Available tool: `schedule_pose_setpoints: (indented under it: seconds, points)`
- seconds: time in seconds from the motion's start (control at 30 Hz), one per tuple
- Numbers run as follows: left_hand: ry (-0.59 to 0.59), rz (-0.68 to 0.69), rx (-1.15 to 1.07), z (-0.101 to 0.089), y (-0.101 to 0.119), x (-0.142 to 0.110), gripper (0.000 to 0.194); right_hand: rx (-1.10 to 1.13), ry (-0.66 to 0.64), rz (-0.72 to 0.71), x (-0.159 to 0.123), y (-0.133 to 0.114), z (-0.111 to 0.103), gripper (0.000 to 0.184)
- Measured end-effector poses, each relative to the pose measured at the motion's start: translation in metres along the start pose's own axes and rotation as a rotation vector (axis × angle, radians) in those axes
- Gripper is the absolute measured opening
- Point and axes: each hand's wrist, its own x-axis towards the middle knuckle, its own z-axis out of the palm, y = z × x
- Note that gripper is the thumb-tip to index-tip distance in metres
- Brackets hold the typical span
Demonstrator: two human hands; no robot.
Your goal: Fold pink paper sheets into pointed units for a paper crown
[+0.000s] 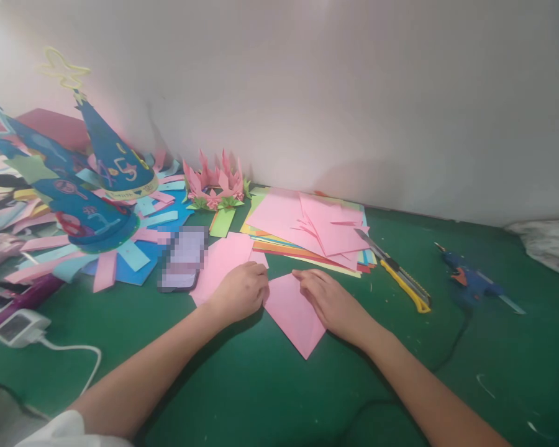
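Observation:
A pink sheet of paper [295,320] lies on the green table with one corner pointing toward me, its shape like a folded square. My left hand [242,288] is closed at the sheet's left corner, fingers curled and thumb side against the edge. At the upper right side, my right hand [328,301] pinches the paper near its top corner, with the palm partly covering it. Another pink sheet [226,261] rests flat behind my left hand, partly under a phone [184,257]. Fingertip details are partly hidden.
A stack of coloured paper [279,214] with pink cut pieces sits behind, a yellow box cutter [403,279] against it. A blue glue gun [475,276] lies right. Left are a pink paper crown [217,180], blue cone hats [114,152] and a white charger [21,327] with cable.

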Motion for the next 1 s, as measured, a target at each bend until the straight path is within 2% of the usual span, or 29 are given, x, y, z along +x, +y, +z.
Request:
schedule_pose_setpoints:
  seconds: [0.17,0.23,0.33,0.4,0.57,0.63,0.73,0.87,1.0]
  points:
    - [0.143,-0.153,-0.046,0.009,0.001,0.001,0.016,0.035,0.01,-0.003,0.0,0.0,-0.002,0.021]
    - [0.162,-0.211,-0.044,0.01,0.003,0.002,0.01,0.037,0.008,-0.001,0.0,-0.001,-0.003,0.02]
    - [0.135,-0.262,-0.045,0.011,0.005,0.002,0.022,0.022,-0.008,0.003,0.0,-0.001,-0.003,0.019]
    - [0.114,-0.252,-0.057,0.013,0.004,0.002,0.025,0.013,-0.016,0.001,0.0,0.0,-0.003,0.018]
    - [0.156,-0.178,-0.228,0.018,0.004,0.002,0.007,0.014,0.0,-0.001,-0.001,-0.001,-0.002,0.019]
    - [0.154,-0.103,-0.35,0.018,0.004,0.003,0.005,0.026,0.021,0.0,-0.001,-0.001,-0.002,0.019]
    - [0.102,0.029,-0.484,0.014,0.003,0.003,0.011,0.04,0.044,0.003,-0.002,0.0,-0.001,0.02]
    - [0.032,0.105,-0.439,0.008,0.003,0.002,0.018,0.038,0.041,0.02,-0.003,0.002,0.0,0.024]
    - [0.054,0.079,-0.366,0.011,0.006,0.002,0.022,-0.014,0.043,0.021,-0.003,0.003,0.0,0.04]
